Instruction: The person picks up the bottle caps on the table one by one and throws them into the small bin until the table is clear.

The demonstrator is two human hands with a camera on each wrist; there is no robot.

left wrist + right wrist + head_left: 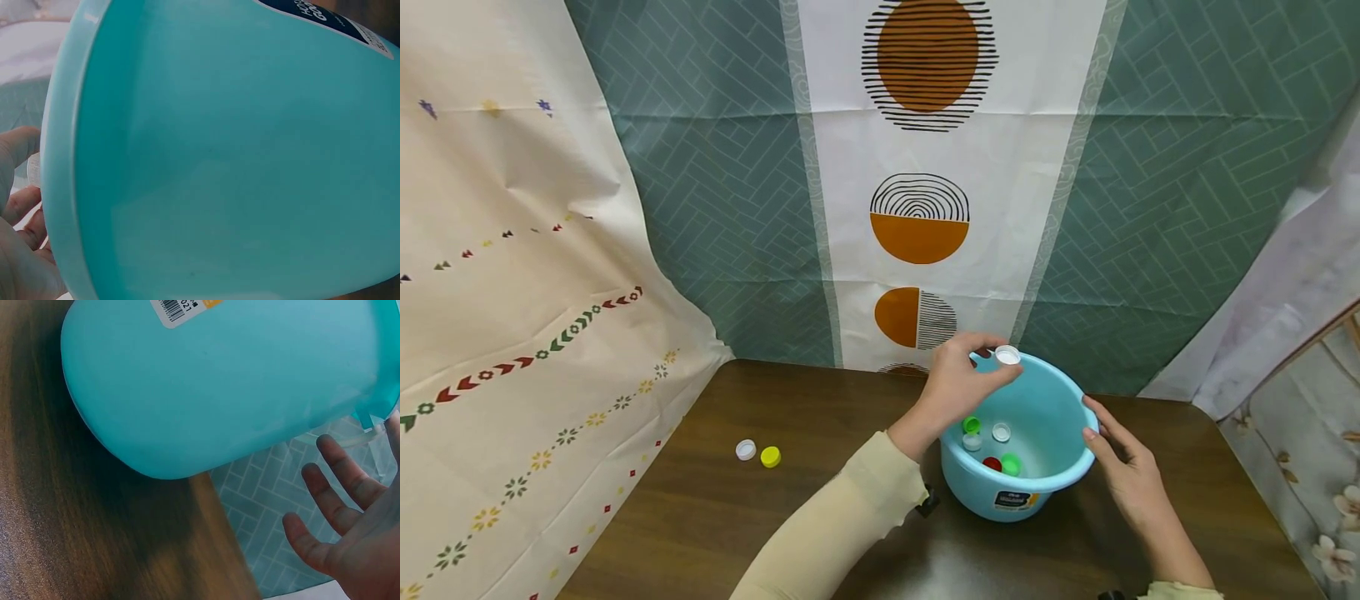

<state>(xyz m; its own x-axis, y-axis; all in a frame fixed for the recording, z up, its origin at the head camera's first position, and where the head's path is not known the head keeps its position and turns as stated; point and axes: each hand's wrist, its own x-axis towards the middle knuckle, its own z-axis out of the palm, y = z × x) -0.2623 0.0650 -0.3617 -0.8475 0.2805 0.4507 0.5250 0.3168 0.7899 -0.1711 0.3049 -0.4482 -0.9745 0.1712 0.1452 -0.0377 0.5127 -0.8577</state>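
My left hand (958, 379) pinches a white bottle cap (1007, 356) between finger and thumb, over the far left rim of a light blue plastic bucket (1071, 483). In the left wrist view the bucket's wall hides most of that cap. At the bucket's right rim, my right hand (1123, 467) holds on with thumb and index finger; its other fingers (344, 472) spread outside the wall. Inside the bucket lie several caps, among them a bright green cap (1011, 464), a red cap (992, 463) and a white cap (1001, 432).
Left of the bucket, a white cap (746, 450) and a yellow cap (771, 457) lie on the dark wooden table (850, 417). A patterned curtain (730, 208) hangs along the table's back edge, with a cream cloth (550, 292) on the left and floral fabric (1315, 467) on the right.
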